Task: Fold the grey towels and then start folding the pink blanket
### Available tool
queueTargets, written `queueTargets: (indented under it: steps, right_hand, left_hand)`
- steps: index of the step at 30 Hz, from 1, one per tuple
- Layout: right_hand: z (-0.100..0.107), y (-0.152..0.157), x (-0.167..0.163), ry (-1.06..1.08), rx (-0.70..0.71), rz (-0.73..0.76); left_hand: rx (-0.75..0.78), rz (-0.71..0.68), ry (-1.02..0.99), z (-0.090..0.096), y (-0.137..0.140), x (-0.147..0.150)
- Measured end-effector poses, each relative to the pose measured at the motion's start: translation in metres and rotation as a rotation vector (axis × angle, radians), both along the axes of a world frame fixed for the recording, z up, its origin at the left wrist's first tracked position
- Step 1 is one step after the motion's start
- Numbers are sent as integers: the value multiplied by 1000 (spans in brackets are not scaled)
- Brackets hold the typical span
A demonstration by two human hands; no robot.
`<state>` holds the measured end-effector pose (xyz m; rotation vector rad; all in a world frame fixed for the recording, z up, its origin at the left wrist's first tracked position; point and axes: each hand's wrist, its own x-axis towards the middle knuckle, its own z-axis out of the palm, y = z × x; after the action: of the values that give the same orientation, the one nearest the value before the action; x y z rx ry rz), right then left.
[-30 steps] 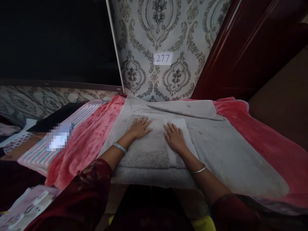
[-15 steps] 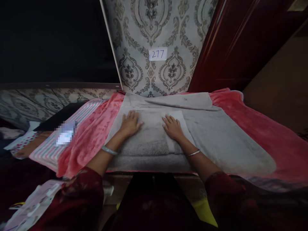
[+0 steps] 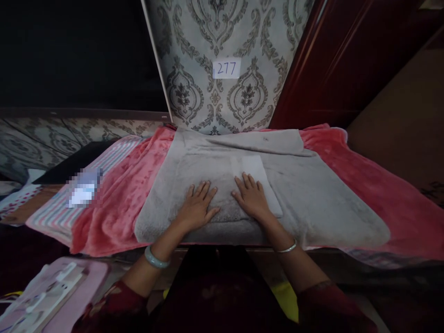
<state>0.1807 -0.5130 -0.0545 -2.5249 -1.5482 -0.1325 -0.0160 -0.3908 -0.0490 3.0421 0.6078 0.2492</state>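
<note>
A grey plush blanket (image 3: 319,203) lies spread over a pink blanket (image 3: 381,194). On its middle is a smaller folded grey cloth (image 3: 208,166), with a flat white rectangle (image 3: 272,199) showing along its right side. My left hand (image 3: 199,203) rests palm down on the folded cloth near its front edge, fingers spread. My right hand (image 3: 251,196) lies flat where the cloth meets the white rectangle, fingers apart. Neither hand holds anything.
A dark screen (image 3: 76,55) stands at the back left. A striped cloth (image 3: 52,208) with a blurred-out item on it lies to the left. A pink board (image 3: 93,277) carries a white power strip (image 3: 58,296) below. A dark red wooden panel (image 3: 312,78) rises at the back right.
Both hands have slid toward me over the folded cloth, the left one farther. More of the white rectangle now shows. The view has shifted slightly.
</note>
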Motion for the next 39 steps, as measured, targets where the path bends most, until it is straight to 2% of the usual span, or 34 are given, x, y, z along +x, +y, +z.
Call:
queueTargets:
  steps: [3,10,14,16,17,20,22,25,28,34,39]
  right_hand:
    - [3,1,2,11,-17,4]
    - [3,0,1,21,-22,4]
    - [4,0,1,31,-16,2]
    - [6,1,3,53,-27,1]
    - [8,1,4,71,-36,5]
    - [18,8,11,122,-33,92]
    - [24,18,17,136,-12,222]
    - [28,43,26,134,-51,433]
    - [26,73,37,86,-109,544]
    - [24,128,64,54,-148,468]
    - [27,152,76,129,-211,383]
  left_hand:
    - [18,60,9,6,0,-4]
    - [44,403,29,10,13,-44]
    - [131,480,-64,11,13,-59]
    - [172,421,-142,11,5,-54]
    - [171,342,-166,11,0,-48]
    - [132,-6,-166,6,-23,-25]
    - [120,-161,-140,0,-37,-9]
    - [143,-176,-122,-10,-52,5]
    - [168,-158,-124,-17,-56,5]
    - [161,-164,-146,-24,-54,0]
    - [142,-164,-173,-28,-55,-1]
